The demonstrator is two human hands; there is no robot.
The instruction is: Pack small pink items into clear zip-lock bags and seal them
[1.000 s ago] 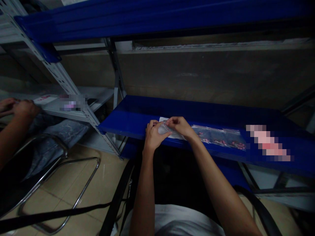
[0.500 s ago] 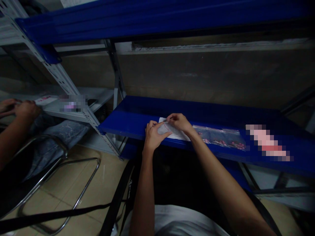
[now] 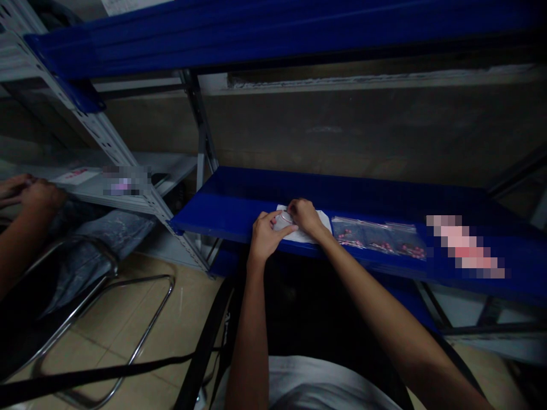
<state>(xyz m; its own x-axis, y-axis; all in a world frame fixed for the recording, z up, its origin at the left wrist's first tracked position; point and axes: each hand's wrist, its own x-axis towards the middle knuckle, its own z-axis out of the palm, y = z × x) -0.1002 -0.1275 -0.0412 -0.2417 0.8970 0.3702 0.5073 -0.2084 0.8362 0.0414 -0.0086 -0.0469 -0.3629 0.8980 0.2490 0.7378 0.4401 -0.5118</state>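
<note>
Both my hands work low over a sheet of white paper (image 3: 320,232) on the blue shelf. My left hand (image 3: 265,234) is at the paper's left side, its fingers curled and its thumb stretched across the sheet. A thin pinkish string (image 3: 285,218) runs in a curve from its fingertips toward the right hand. My right hand (image 3: 305,217) has its fingers pinched together over the far part of the paper. What lies between those fingertips is hidden. Right of the paper lie several clear zip bags (image 3: 376,234) with small pink beads.
The blue shelf (image 3: 239,193) has a front edge close to my body, and a blue beam (image 3: 273,40) crosses above. A blurred pink item (image 3: 464,245) lies at the right. At the left are a metal post (image 3: 111,142), a chair frame (image 3: 145,324) and another person's hands (image 3: 43,196).
My right hand has shifted slightly left and turned inward, showing more of the paper and the curved string. The left hand stays nearly in place. The other person's hands moved slightly.
</note>
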